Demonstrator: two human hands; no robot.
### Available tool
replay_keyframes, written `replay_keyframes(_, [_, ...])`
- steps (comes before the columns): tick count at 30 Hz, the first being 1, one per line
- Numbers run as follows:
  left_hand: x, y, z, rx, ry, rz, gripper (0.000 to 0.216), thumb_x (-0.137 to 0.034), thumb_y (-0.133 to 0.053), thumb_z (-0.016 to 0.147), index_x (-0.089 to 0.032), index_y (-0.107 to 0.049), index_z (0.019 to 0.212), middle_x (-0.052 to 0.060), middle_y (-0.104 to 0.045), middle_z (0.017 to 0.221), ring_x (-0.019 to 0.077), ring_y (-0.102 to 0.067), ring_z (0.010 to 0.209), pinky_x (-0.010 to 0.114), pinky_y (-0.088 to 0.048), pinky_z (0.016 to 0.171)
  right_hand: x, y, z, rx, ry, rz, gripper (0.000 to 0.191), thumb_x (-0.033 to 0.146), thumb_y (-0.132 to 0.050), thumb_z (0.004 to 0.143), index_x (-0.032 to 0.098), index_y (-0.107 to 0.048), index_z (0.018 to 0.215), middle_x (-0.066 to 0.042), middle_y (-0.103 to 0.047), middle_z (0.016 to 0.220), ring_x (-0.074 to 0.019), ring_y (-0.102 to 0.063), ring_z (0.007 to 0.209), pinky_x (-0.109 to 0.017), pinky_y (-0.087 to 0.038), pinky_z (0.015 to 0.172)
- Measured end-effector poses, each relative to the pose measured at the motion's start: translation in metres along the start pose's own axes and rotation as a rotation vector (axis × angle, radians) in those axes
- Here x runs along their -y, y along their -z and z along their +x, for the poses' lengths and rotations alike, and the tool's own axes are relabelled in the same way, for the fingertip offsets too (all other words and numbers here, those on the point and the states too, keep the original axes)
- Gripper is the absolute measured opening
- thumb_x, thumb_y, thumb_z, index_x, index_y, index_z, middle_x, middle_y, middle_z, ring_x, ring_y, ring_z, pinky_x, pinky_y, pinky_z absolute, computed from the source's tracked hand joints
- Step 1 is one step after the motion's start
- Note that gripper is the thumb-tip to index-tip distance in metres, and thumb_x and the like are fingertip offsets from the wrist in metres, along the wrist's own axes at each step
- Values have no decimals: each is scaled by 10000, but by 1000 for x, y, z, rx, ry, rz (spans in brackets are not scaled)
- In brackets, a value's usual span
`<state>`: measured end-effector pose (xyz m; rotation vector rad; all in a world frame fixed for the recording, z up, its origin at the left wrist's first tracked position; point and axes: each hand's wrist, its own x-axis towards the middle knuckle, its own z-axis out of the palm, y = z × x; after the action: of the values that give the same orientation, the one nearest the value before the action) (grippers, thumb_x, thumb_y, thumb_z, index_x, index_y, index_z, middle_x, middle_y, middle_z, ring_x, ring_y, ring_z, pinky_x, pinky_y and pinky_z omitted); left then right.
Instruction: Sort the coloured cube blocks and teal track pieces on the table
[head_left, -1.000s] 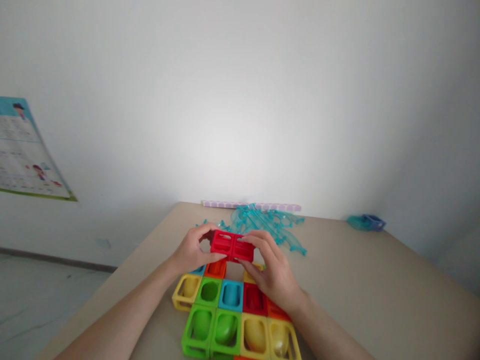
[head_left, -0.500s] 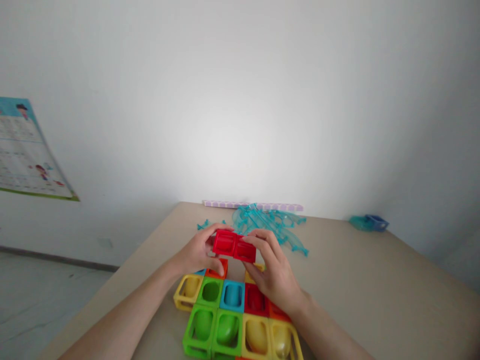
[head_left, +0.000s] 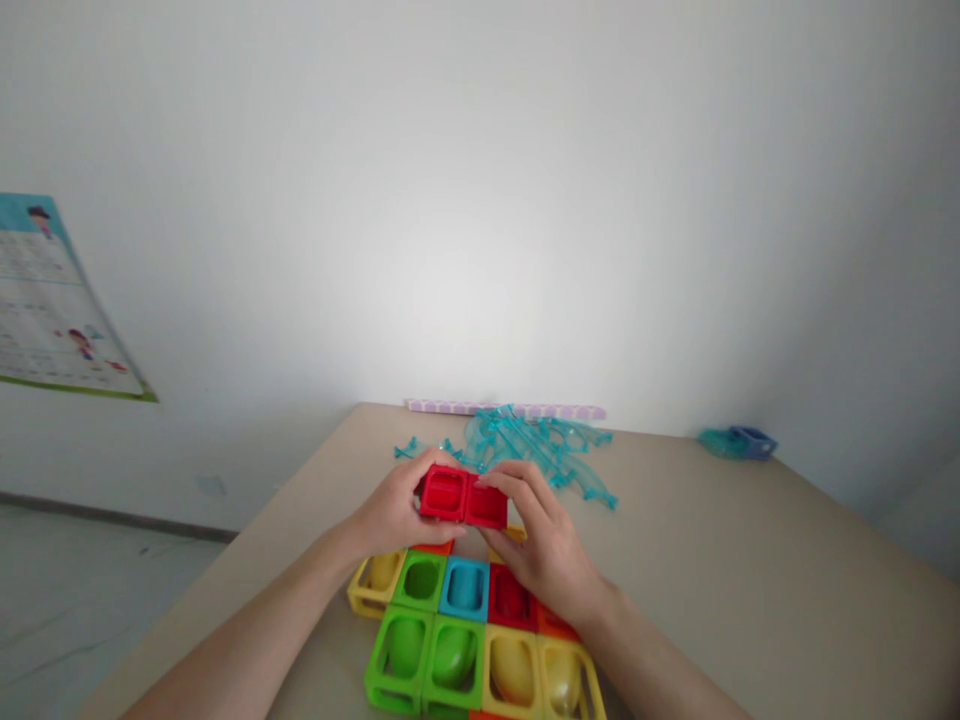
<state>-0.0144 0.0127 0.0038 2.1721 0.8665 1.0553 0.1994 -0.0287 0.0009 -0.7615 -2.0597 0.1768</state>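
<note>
Two red toy blocks (head_left: 444,493), square with rounded openings, are side by side in the air between my hands. My left hand (head_left: 394,510) closes round the left block, thumb beneath. The right block is gripped by my right hand (head_left: 536,530), its fingers over the top and thumb below. Under them, on the table, lies a cluster of similar blocks: green blocks (head_left: 453,660), a blue block (head_left: 465,590), yellow blocks (head_left: 514,672), a red block (head_left: 512,598) and orange ones. My hands and the held blocks hide the cluster's far part.
Clear teal plastic track pieces (head_left: 525,440) lie heaped toward the back of the table (head_left: 720,560). Behind them a purple patterned strip (head_left: 450,407) runs along the wall. A dark blue block (head_left: 752,443) sits at the far right. On the left wall hangs a poster (head_left: 67,300).
My left thumb has come up from the orange block to the underside of the held red block. The red pair has tilted a little more level and shifted slightly left.
</note>
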Motion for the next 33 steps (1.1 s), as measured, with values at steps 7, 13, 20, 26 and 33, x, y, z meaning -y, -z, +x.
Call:
replay_keyframes(7, [1,-3,0,-82,49,42,398,-240,-739,615,-206,-499,931,-30,-597,802,139,-570,695,236,-458,646,3,13,3,11,-77,-25,427,166,-588,827,209,-441,1225,-103,-495,1189,-226,-490,1112,-372,-431,957])
replay_keyframes(13, [11,-5,3,-126,133,-50,412,-262,-734,653,-207,-467,962,-29,-597,805,134,-581,686,233,-470,630,6,43,7,436,-83,-68,270,122,-635,671,211,-586,921,-41,-559,957,-214,-528,919,-353,-432,835])
replay_keyframes(20, [13,-6,3,-140,165,-75,430,-266,-742,646,-200,-467,970,-21,-626,811,139,-606,683,239,-489,629,0,35,3,591,-337,-150,429,340,-654,737,171,-596,1127,-112,-604,1070,-269,-572,970,-393,-441,850])
replay_keyframes(26, [12,-6,3,-141,178,-116,433,-268,-744,643,-201,-466,968,-21,-628,818,141,-614,690,247,-501,640,-4,31,1,531,-450,-73,324,266,-692,703,185,-661,1016,-83,-670,1013,-253,-608,932,-350,-468,814])
replay_keyframes(33, [16,-6,2,-166,189,-171,419,-252,-733,668,-195,-456,977,-21,-635,820,119,-607,659,227,-500,610,-2,22,-1,426,-347,42,552,132,-669,692,214,-594,1233,-87,-659,1161,-268,-593,1059,-424,-444,953])
